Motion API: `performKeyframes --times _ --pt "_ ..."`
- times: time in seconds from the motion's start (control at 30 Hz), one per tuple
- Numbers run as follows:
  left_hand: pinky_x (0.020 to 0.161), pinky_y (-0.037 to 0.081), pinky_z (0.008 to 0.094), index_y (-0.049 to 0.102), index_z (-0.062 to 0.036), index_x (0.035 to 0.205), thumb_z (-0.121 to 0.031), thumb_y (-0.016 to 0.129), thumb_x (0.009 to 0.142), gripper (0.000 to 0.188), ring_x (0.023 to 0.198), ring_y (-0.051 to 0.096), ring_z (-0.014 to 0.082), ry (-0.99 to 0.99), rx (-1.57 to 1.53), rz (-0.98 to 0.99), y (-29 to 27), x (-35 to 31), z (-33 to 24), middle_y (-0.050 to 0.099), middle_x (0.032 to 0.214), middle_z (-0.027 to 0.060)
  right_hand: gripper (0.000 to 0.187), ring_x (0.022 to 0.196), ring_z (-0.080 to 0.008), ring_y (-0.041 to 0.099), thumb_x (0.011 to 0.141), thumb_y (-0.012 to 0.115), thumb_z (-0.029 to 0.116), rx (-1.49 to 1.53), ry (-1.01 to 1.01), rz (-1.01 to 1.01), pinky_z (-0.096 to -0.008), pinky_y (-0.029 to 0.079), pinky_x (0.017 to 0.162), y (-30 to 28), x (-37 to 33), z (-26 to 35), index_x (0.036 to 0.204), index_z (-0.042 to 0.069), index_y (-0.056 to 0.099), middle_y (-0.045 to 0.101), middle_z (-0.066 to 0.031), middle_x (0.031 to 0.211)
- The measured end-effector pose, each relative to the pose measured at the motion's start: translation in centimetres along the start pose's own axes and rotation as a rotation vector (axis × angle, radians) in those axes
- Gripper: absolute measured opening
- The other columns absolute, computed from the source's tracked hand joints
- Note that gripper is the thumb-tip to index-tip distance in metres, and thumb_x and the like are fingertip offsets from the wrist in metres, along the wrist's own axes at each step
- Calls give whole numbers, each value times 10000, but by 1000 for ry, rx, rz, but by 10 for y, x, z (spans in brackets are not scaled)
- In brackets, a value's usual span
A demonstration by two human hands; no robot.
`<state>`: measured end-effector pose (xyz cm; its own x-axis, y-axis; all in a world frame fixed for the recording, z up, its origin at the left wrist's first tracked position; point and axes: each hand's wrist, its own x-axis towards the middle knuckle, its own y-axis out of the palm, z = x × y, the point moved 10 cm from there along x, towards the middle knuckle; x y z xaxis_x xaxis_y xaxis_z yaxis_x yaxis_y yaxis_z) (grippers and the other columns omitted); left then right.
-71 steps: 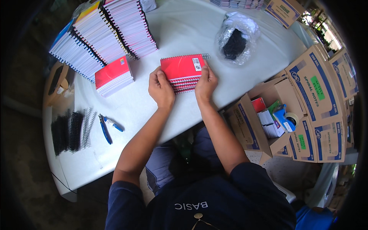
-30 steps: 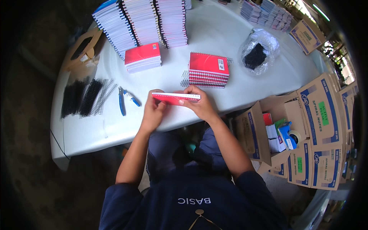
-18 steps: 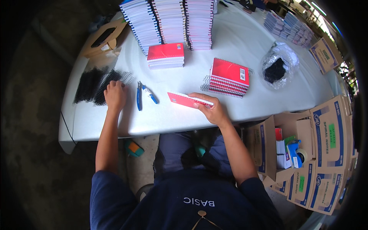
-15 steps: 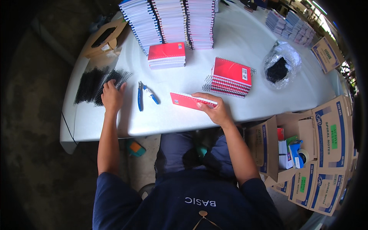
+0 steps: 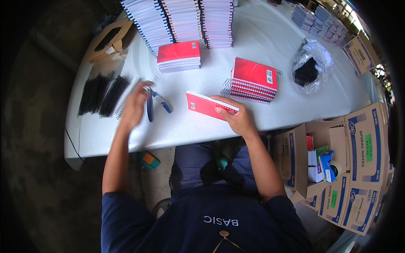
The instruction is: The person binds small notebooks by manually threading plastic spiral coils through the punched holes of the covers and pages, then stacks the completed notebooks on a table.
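My right hand [image 5: 236, 116] grips a small red-covered notebook [image 5: 204, 105], tilted above the table, with a row of punched holes along its upper edge and no coil in it. My left hand [image 5: 136, 103], smeared by motion, is closed around a dark spiral binding coil [image 5: 125, 100]. To its left lies a pile of black spiral coils [image 5: 99, 95]. Blue-handled cutting pliers [image 5: 149, 105] rest just right of that hand, partly behind its fingers.
Beyond the hands sit a stack of red-covered unbound notebooks [image 5: 179, 51] and a pile of red spiral notebooks [image 5: 254, 80]. Tall notebook stacks [image 5: 181, 23] stand behind. A plastic bag [image 5: 312, 67] lies right. An open carton [image 5: 291, 160] holds a blue tape dispenser [image 5: 326, 165].
My left hand has moved right, away from the coil pile, bringing a coil with it. My right hand still holds the red notebook, now tilted slightly differently.
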<state>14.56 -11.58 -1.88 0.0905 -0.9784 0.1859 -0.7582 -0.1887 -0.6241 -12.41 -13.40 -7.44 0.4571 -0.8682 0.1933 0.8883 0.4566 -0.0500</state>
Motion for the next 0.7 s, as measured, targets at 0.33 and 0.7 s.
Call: performKeyframes --times 0.33,0.7 --pt "520 324 218 535 -50 731 -391 417 971 433 551 383 68 -152 -112 321 76 -10 -17 429 603 -15 307 984 -90 540 875 577 55 23 -59 -5 -239 432 878 1 1 6 1182 53 599 623 -59 1141" --pt "598 385 220 577 -49 887 -245 622 874 202 637 487 89 -94 -395 475 72 16 -36 564 749 -3 300 947 -99 576 868 576 47 -39 -163 64 -247 445 863 7 -1 14 1166 46 605 652 -90 1085"
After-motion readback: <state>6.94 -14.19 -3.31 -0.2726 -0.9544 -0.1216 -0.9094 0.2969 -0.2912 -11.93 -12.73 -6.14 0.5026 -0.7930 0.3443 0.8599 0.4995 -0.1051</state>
